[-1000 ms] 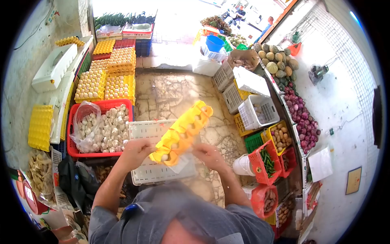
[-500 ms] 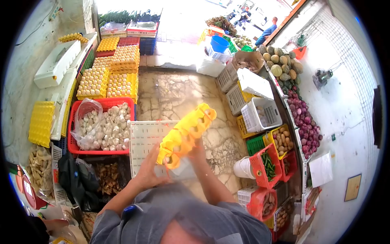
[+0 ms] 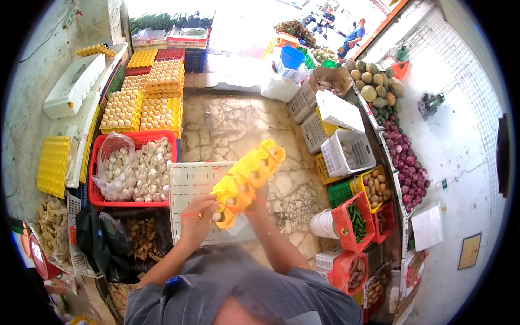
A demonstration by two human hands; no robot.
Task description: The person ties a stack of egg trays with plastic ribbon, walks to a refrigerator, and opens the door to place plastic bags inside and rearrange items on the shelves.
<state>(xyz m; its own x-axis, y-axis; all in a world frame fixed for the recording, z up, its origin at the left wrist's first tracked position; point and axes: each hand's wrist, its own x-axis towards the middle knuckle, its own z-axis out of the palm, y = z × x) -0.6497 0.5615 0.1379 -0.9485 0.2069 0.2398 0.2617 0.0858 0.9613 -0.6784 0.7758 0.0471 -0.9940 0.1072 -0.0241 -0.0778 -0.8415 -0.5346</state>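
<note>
Left hand: its fingers are curling together at the near end of the carton, apparently pinching a red string.
Right hand: it is reaching up the carton's right side; its fingers are disappearing behind it, so I cannot tell whether they are gripping.
Egg carton: one, yellow, slanting between the two hands over the white crate; its walls are hiding most of the inside.
Eggs: at least two are showing through the carton's gaps.
White crate: one is lying below, the carton and arms covering part of it.
Garlic: it is filling one red basket, too heaped for counting; one clear bag is covering some.
White bucket: one is standing on the right.
Passers-by: two are showing beyond the doorway, small and washed out.
</note>
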